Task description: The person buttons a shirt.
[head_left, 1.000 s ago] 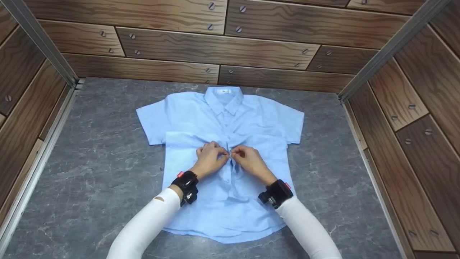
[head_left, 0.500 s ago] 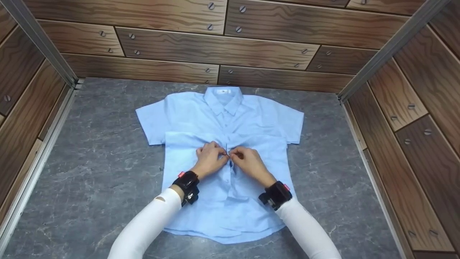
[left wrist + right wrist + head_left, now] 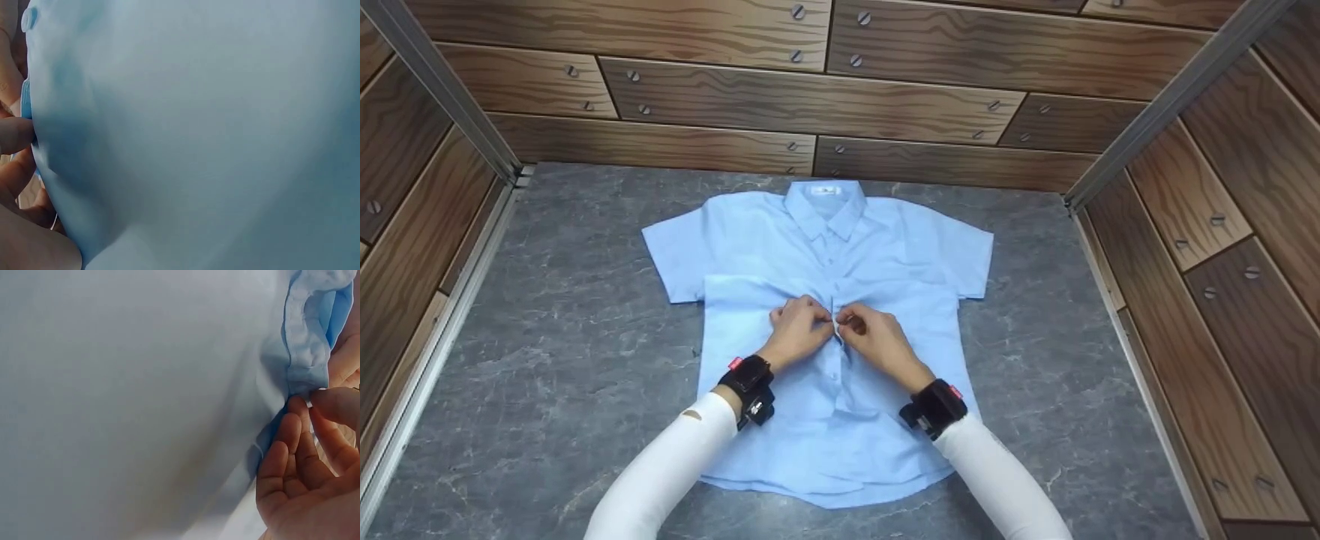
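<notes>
A light blue short-sleeved shirt (image 3: 825,442) lies face up, its collar (image 3: 826,210) toward the back wall. At mid-chest on the front opening, my left hand (image 3: 797,330) pinches one edge of the placket between thumb and finger. Right beside it, my right hand (image 3: 879,337) pinches the other edge, fingertips almost meeting the left ones. In the right wrist view, the folded placket (image 3: 306,332) runs down to the pinching fingertips, where a small white bit shows. One button (image 3: 28,19) stands at the cloth's edge in the left wrist view. The fingertips partly hide the fastening point.
The shirt lies on a dark grey marbled table (image 3: 570,337). Wood-plank-patterned walls (image 3: 720,82) rise at the back and both sides, with metal rails (image 3: 450,330) along the edges. Black wrist cameras (image 3: 936,409) sit over white sleeves.
Both hands stay at the same spot on the placket with small finger movements. The gap in the opening below the fingertips looks narrower, and the right hand has shifted slightly left.
</notes>
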The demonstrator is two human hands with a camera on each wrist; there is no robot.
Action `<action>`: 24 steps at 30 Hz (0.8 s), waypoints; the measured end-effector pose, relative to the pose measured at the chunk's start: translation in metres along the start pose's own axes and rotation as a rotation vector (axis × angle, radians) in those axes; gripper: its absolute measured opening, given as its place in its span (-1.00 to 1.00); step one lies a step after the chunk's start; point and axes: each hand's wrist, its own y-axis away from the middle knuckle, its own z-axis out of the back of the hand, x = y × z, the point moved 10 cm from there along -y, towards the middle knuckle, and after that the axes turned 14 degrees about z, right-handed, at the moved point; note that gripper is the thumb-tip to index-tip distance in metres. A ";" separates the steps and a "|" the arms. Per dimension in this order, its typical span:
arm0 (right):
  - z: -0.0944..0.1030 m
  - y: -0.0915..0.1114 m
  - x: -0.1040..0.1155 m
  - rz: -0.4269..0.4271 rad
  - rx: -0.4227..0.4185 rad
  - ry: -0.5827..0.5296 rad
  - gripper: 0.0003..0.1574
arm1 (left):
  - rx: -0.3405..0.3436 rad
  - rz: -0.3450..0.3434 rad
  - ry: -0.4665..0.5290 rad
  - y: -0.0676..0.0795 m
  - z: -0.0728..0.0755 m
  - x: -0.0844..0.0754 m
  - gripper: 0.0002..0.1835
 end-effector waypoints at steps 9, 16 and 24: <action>0.000 -0.001 0.001 0.002 0.002 0.035 -0.88 | 0.048 -0.011 0.031 0.000 -0.002 -0.001 -0.79; 0.002 0.003 -0.004 -0.035 -0.021 -0.013 -0.82 | 0.068 -0.013 0.066 -0.001 -0.004 0.000 -0.83; 0.005 0.008 -0.013 -0.092 -0.041 -0.015 -0.84 | 0.084 0.004 0.056 -0.001 -0.004 0.001 -0.87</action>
